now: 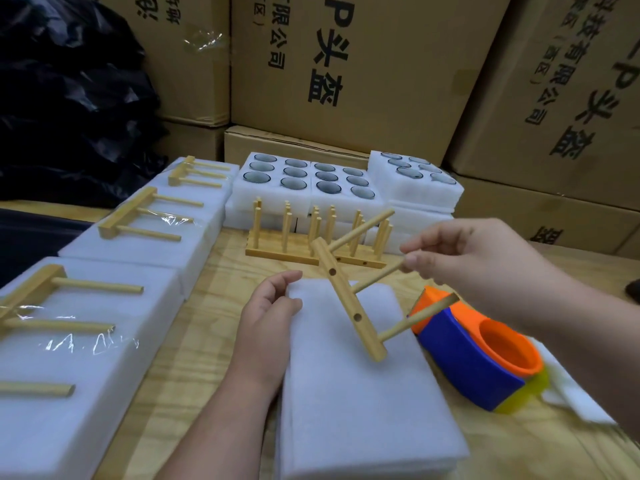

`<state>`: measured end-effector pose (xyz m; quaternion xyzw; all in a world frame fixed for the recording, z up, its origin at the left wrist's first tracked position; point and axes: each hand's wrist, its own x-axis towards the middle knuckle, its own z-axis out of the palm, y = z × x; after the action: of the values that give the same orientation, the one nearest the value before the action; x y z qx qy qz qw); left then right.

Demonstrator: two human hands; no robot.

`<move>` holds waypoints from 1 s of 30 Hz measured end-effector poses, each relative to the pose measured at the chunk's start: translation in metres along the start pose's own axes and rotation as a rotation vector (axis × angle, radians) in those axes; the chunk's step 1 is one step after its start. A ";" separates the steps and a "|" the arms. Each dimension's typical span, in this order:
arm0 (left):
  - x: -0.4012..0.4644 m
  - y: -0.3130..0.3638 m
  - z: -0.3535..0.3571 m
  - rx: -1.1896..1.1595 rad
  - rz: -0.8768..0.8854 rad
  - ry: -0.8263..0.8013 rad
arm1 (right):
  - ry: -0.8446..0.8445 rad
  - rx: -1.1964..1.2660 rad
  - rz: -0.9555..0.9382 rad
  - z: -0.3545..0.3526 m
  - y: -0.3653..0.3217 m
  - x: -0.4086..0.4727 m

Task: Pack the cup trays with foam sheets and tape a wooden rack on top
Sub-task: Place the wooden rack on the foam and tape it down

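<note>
One wooden rack [349, 299] is held up in the air by the right hand [485, 268], with the tip of its middle peg pinched between fingers and thumb. It's tilted, bar end down, hanging just above the foam-covered pack [349, 393] in the middle of the wooden table [194, 341]. The left hand [270, 327] is rested on the left edge of that pack, fingers loosely curled and nothing gripped. A blue and orange tape dispenser [481, 358] is seen just right of the pack. Finished packs [90, 358] with racks taped on top are lined up on the left, open cup trays [308, 181] are stacked at the back, and more racks [311, 237] are stood in front of them
</note>
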<state>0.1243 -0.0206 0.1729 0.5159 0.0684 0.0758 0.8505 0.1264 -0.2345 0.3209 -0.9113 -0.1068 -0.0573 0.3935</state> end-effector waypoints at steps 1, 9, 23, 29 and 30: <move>0.000 0.000 0.000 0.001 0.001 0.001 | -0.010 0.061 0.035 0.004 0.005 -0.003; 0.000 -0.001 -0.001 0.041 -0.003 0.009 | -0.073 0.442 0.230 0.028 0.032 -0.021; 0.001 -0.001 -0.002 0.073 -0.006 0.001 | -0.102 0.417 0.287 0.048 0.050 -0.040; 0.001 -0.001 -0.004 0.090 -0.018 -0.005 | -0.128 0.102 0.165 0.050 0.053 -0.046; 0.001 -0.002 -0.004 0.092 -0.019 -0.004 | -0.129 0.043 0.142 0.050 0.053 -0.046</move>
<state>0.1246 -0.0177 0.1696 0.5541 0.0752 0.0637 0.8266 0.0950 -0.2404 0.2411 -0.9097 -0.0681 0.0318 0.4085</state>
